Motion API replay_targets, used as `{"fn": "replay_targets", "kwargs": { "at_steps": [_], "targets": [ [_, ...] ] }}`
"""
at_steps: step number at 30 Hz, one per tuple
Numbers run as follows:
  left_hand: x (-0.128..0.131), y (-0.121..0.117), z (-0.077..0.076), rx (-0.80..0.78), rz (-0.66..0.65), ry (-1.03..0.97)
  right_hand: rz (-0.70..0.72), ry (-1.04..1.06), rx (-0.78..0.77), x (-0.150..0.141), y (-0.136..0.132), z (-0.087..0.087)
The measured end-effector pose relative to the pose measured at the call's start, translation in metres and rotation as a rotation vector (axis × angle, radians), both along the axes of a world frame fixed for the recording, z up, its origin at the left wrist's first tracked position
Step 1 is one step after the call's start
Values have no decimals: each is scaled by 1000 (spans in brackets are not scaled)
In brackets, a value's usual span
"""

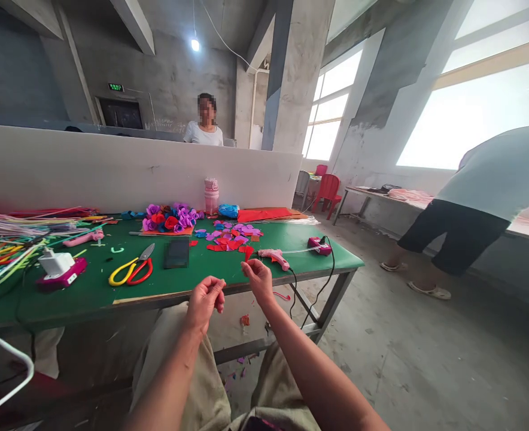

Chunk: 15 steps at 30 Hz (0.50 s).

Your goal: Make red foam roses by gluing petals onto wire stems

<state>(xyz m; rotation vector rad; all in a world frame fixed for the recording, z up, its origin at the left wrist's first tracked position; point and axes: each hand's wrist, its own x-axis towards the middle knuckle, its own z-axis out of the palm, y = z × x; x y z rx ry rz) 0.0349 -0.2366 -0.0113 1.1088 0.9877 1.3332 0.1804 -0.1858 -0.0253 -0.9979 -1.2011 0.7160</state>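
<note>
My right hand (260, 280) pinches a small red petal (248, 252) that stands up from its fingertips, just over the table's front edge. To its left, my left hand (206, 301) is closed with thumb and forefinger together; whatever it may hold cannot be made out. Just beyond the right hand lies a pink glue gun (274, 258) with a black cord. A pile of loose red, purple and blue petals (233, 234) is spread on the green table (210, 265). Behind them sits a heap of finished paper-like flowers (171, 219).
Yellow-and-red scissors (132, 269) and a dark flat phone-like slab (176, 254) lie left of my hands. Further left are coloured stems (17, 239) and a white plug on a purple power strip (61, 269). A pink bottle (211, 196) stands behind. Two other people are farther off.
</note>
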Motion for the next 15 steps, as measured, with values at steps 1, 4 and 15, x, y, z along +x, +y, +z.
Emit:
{"fn": "replay_targets", "kwargs": {
  "at_steps": [1,4,15],
  "targets": [
    [0,-2,0,22,-23,56,0,21,2,2,7,-6],
    [-4,-10,4,82,-110,172,-13,45,-2,5,21,-25],
    [-34,-20,6,261,-247,143,147,-14,-40,-6,61,-27]
  ]
}}
